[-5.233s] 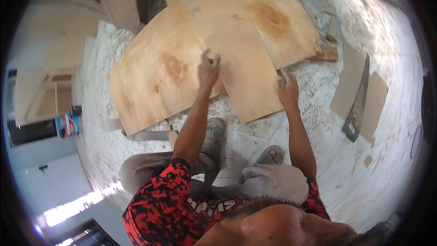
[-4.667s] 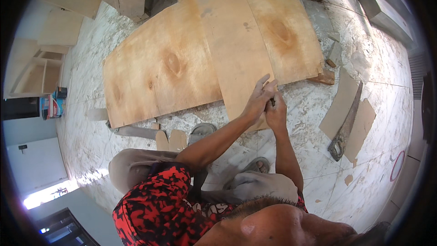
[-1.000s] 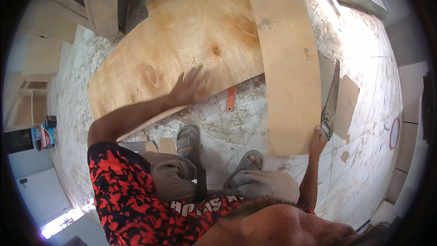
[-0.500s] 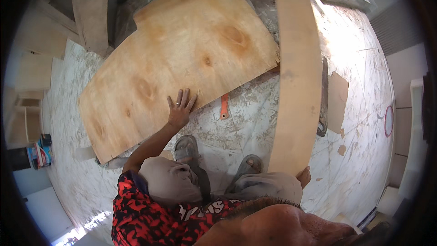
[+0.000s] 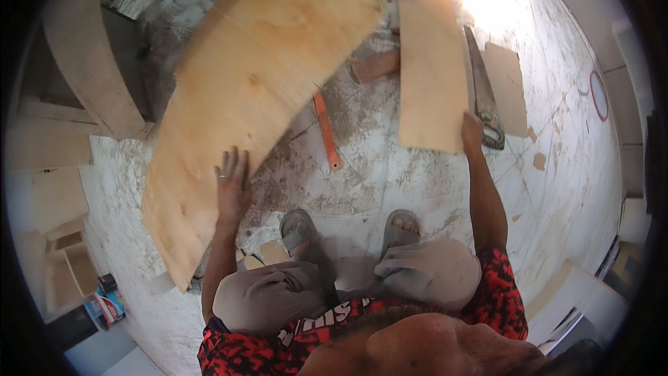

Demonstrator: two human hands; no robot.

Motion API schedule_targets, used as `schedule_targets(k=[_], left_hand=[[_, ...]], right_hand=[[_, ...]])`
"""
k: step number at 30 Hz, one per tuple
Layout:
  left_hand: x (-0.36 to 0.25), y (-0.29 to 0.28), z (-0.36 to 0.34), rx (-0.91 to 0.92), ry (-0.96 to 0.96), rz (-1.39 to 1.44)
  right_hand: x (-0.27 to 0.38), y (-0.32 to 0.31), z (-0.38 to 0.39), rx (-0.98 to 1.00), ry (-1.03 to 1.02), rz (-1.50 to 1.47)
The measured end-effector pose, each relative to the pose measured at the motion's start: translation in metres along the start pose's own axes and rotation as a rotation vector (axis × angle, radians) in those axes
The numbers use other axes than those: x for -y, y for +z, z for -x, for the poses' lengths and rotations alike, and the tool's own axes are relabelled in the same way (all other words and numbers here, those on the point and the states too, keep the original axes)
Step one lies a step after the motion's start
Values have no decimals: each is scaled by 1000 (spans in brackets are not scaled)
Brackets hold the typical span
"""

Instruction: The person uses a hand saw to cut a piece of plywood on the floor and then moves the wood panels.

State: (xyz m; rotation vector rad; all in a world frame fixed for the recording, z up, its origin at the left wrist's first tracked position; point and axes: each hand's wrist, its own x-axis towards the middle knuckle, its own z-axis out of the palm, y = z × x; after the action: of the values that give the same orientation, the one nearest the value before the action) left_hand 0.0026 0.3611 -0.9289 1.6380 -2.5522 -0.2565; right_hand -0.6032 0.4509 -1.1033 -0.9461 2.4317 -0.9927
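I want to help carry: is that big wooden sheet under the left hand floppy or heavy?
The wooden sheet is probably light for its size, since its edge looks thin. Being far wider than the left hand, it may bend a little in the middle.

From head height, one wide fisheye looks down onto the floor.
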Motion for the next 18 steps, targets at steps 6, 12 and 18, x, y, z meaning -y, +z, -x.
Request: schedule_targets(k=[6,12,18], left_hand=[[12,-121,-1,-156,-79,41],[27,-144,-20,-224,-42,-43],[22,-129,-37,-217,-118,-5]], right_hand=[[65,37,2,79,86,89],[65,48,-7,-70,207,-46],[35,25,-7,-51,122,266]])
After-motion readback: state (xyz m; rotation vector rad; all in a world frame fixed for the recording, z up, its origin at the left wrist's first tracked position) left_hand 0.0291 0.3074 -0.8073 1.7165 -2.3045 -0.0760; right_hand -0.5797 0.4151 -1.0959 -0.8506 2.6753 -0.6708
